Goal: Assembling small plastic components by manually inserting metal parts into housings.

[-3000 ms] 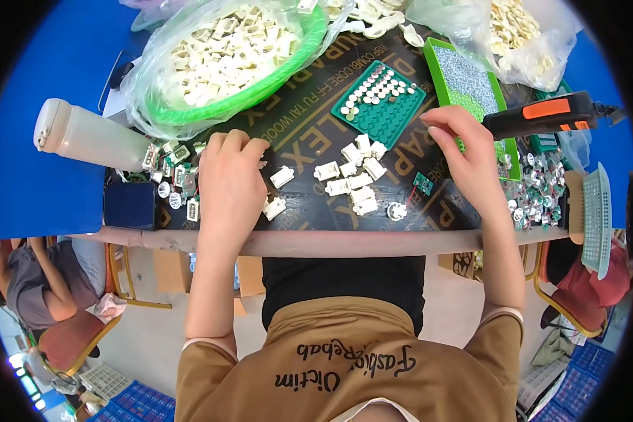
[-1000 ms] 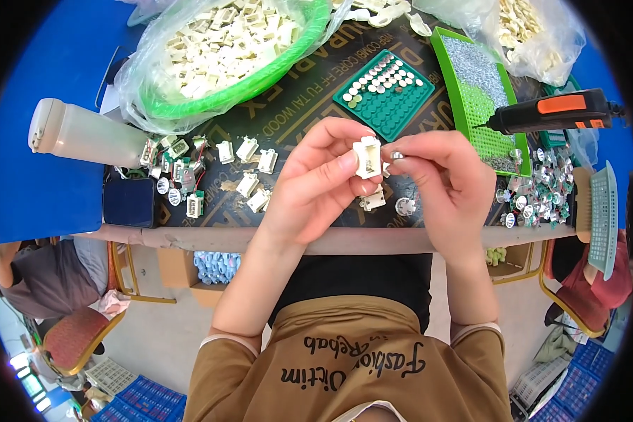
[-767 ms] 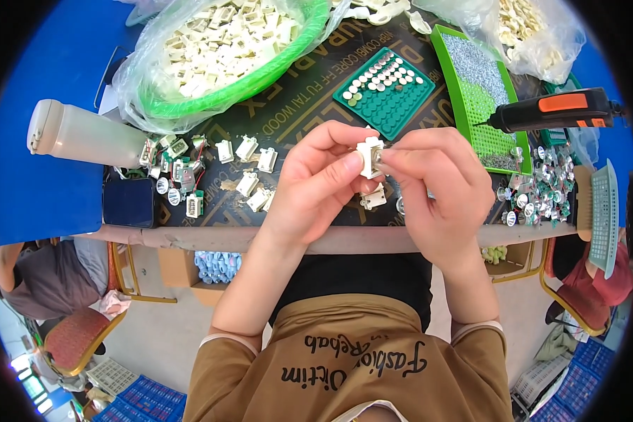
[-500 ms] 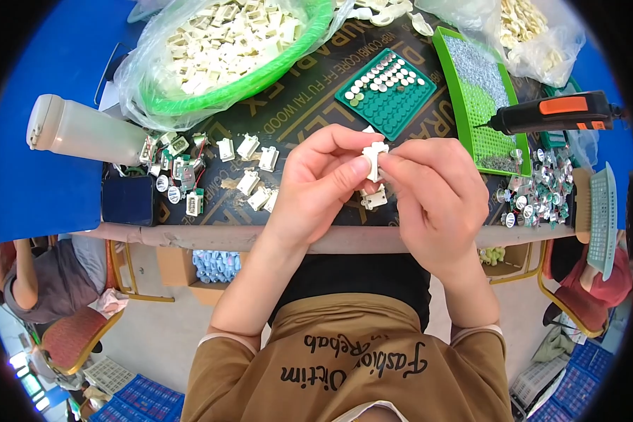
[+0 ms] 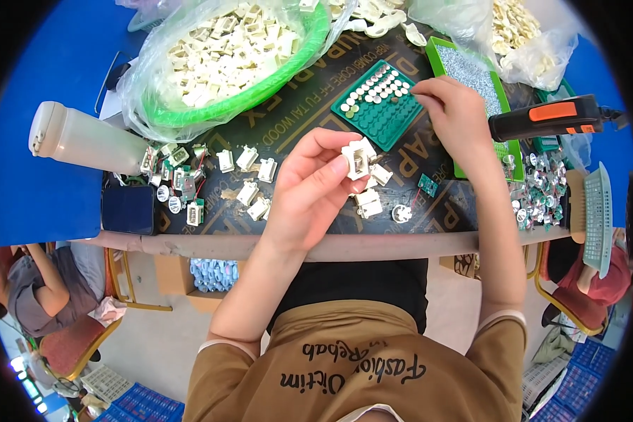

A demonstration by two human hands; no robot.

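Observation:
My left hand [image 5: 302, 190] pinches a small cream plastic housing [image 5: 359, 160] between thumb and fingers, its hollow side showing. My right hand [image 5: 458, 116] reaches out to the right edge of a dark green dimpled tray [image 5: 385, 145]. Its thumb and forefinger are drawn together; whatever may be between the tips is too small to make out. Round silver discs [image 5: 381, 91] fill several of the tray's dimples. Below my left hand more cream housings [image 5: 368, 203] lie on the table, beside a small green circuit board [image 5: 427, 185] and a round reflector piece [image 5: 401, 213].
A green basket [image 5: 211, 112] lined with plastic holds many cream housings. Rightward are a bright green screw tray [image 5: 435, 53], an electric screwdriver [image 5: 552, 116] and piled circuit parts [image 5: 538, 183]. A bottle [image 5: 84, 137], a phone [image 5: 129, 209] and more circuit parts [image 5: 179, 179] occupy the left.
My right hand has left the housing and moved up and right to the dark green tray. The left hand still holds the housing, lower and further left, uncovering the circuit board and reflector.

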